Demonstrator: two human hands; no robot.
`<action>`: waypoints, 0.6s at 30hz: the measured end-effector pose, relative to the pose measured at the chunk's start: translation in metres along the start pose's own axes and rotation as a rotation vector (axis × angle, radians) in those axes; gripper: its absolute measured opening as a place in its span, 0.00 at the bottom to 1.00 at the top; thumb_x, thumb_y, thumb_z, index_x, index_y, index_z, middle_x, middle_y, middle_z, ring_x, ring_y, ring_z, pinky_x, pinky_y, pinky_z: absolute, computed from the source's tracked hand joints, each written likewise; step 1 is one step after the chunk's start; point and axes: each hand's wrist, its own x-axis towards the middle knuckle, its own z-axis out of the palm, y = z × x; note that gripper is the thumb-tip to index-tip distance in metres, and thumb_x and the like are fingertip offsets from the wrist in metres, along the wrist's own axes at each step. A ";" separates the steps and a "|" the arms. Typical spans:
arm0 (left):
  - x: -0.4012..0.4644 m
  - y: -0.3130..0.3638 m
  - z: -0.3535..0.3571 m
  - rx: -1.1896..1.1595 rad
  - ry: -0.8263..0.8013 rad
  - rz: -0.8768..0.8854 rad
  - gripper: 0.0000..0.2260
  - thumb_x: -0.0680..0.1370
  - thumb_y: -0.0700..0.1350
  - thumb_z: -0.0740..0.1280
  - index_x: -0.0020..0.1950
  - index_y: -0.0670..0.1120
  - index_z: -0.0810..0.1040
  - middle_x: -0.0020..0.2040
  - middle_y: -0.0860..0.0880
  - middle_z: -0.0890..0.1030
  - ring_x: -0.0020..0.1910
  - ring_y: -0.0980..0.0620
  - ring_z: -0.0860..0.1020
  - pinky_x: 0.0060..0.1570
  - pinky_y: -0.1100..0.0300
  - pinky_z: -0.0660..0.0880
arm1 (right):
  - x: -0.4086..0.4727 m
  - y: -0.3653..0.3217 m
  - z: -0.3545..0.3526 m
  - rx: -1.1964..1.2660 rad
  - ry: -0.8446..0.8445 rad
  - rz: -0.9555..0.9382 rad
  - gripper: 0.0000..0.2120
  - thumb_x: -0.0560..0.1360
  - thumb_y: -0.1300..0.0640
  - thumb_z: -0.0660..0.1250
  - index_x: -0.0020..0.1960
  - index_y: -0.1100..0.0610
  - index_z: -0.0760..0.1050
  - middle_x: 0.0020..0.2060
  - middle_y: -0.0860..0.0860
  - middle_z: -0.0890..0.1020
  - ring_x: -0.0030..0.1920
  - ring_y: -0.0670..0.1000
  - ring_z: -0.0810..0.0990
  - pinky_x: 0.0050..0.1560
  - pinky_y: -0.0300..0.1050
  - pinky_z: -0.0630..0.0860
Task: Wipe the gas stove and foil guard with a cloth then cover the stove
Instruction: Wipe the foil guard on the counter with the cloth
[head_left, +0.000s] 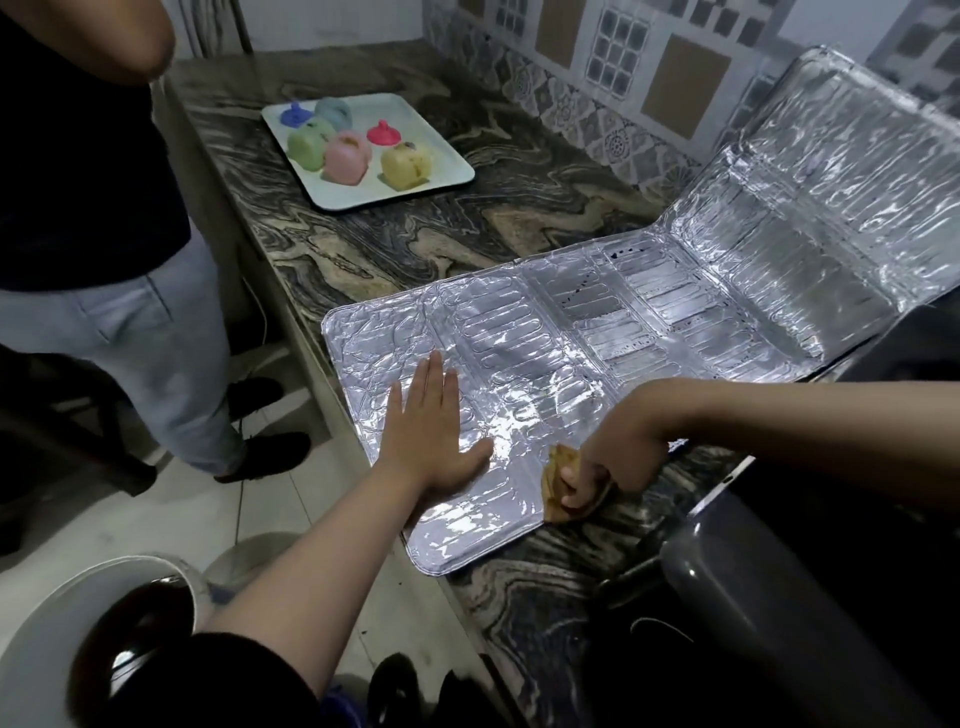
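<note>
The foil guard lies unfolded across the marbled counter, its near-left corner overhanging the counter's front edge, its far-right panels rising against the tiled wall. Left of the foil guard a second person stands on the floor, and beyond it bare counter runs to a white tray of coloured containers. The left hand presses flat, fingers straight, on the foil guard's near-left panel. The right hand clenches a yellowish cloth at the foil guard's near edge.
</note>
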 end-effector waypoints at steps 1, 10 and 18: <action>-0.001 0.000 0.000 -0.003 -0.003 -0.001 0.48 0.66 0.71 0.37 0.78 0.42 0.37 0.77 0.42 0.32 0.76 0.45 0.33 0.74 0.42 0.38 | -0.001 0.001 0.002 0.030 -0.030 -0.008 0.28 0.74 0.68 0.59 0.71 0.47 0.69 0.58 0.44 0.74 0.52 0.49 0.73 0.56 0.44 0.72; 0.011 0.013 -0.029 0.062 -0.087 -0.043 0.46 0.74 0.69 0.57 0.78 0.40 0.45 0.79 0.39 0.41 0.78 0.41 0.41 0.71 0.38 0.38 | -0.041 0.044 -0.041 0.553 0.236 0.013 0.27 0.71 0.77 0.54 0.58 0.56 0.81 0.39 0.55 0.84 0.40 0.56 0.79 0.43 0.52 0.75; 0.015 0.034 -0.006 -0.081 0.014 0.010 0.37 0.77 0.57 0.56 0.79 0.46 0.40 0.77 0.42 0.33 0.76 0.43 0.33 0.70 0.38 0.33 | 0.000 0.064 -0.099 0.588 0.932 0.112 0.21 0.75 0.67 0.59 0.66 0.54 0.73 0.42 0.54 0.79 0.37 0.52 0.78 0.36 0.44 0.73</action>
